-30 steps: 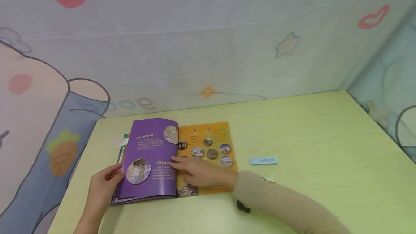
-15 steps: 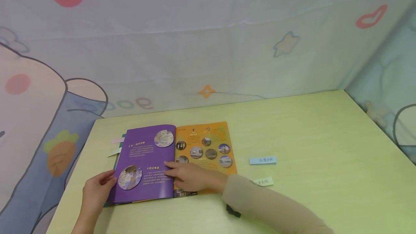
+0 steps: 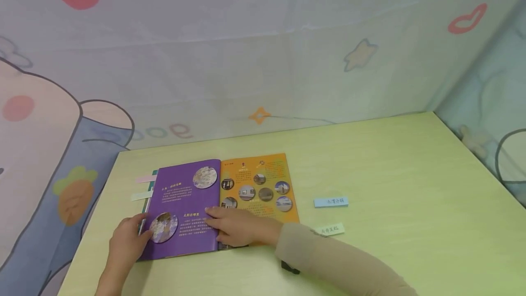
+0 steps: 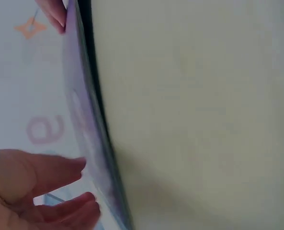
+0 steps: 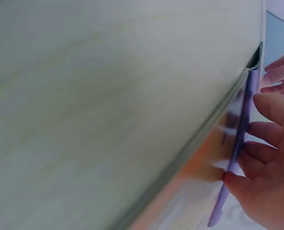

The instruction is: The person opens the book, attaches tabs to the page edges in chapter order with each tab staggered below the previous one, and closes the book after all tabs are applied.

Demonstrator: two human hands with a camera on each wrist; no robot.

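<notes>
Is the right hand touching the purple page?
Touching. In the head view the right hand lies flat across the fold, its fingertips resting on the purple page of the open booklet.

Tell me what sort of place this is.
Probably a child's room or play corner, though it could be a staged set. A pale fabric backdrop printed with cartoon hearts, stars and a carrot hangs behind a light green wooden table, where an open picture booklet with purple and orange pages lies.

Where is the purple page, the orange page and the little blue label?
purple page (image 3: 176, 195), head view, on its upper text block.
orange page (image 3: 271, 168), head view, on its top right part.
blue label (image 3: 331, 202), head view, on its middle.
</notes>
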